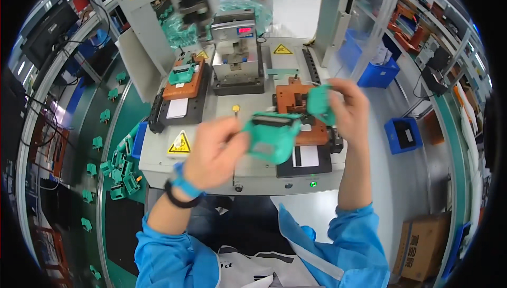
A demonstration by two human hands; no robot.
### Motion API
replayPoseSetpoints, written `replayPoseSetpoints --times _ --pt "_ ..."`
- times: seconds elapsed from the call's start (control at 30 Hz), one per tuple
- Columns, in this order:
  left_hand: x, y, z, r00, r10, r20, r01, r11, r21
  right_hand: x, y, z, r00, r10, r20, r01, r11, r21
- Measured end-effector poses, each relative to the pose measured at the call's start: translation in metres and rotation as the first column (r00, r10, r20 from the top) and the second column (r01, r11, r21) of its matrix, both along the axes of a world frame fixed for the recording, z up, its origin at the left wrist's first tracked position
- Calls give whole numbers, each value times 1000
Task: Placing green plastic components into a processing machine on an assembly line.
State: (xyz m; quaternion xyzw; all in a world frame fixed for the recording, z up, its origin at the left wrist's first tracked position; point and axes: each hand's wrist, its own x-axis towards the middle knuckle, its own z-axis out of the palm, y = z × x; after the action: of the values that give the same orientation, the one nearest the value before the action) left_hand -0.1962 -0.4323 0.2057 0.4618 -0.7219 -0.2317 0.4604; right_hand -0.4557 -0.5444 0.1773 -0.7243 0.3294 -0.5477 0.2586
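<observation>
My left hand, with a black band and a blue strap at the wrist, grips a green plastic housing by its left side. A dark strip runs along the housing's upper edge. My right hand pinches a smaller green plastic piece, smeared by motion, above the right-hand orange fixture. Both pieces are held up in front of that fixture and partly hide it. On the left-hand orange fixture rests another green housing.
Between the fixtures stands a metal press block with a red display. A yellow button sits on the machine table. Green housings are piled at left beside a conveyor carrying several more. Blue bins and a cardboard box stand right.
</observation>
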Motion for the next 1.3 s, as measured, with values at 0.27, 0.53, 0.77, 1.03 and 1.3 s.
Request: replayPoseSetpoints --times 0.27,0.53,0.77,1.03,1.3 --pt "184 145 -31 675 611 -413 -582 785 211 26 -30 31 748 150 -646 -262 962 -80" --pt "393 351 -116 -155 874 -460 -959 -22 281 39 -4 21 656 18 -754 -96 994 -60" --pt "462 494 -182 -706 708 -26 -668 -653 357 22 -8 5 593 -265 -761 15 948 -319" --pt "485 548 -227 -814 419 402 -361 -907 216 129 72 89 793 -272 -545 -90 833 -546" --pt "490 487 -204 -655 691 306 -720 -694 29 149 84 84 854 -110 -509 -199 834 -514"
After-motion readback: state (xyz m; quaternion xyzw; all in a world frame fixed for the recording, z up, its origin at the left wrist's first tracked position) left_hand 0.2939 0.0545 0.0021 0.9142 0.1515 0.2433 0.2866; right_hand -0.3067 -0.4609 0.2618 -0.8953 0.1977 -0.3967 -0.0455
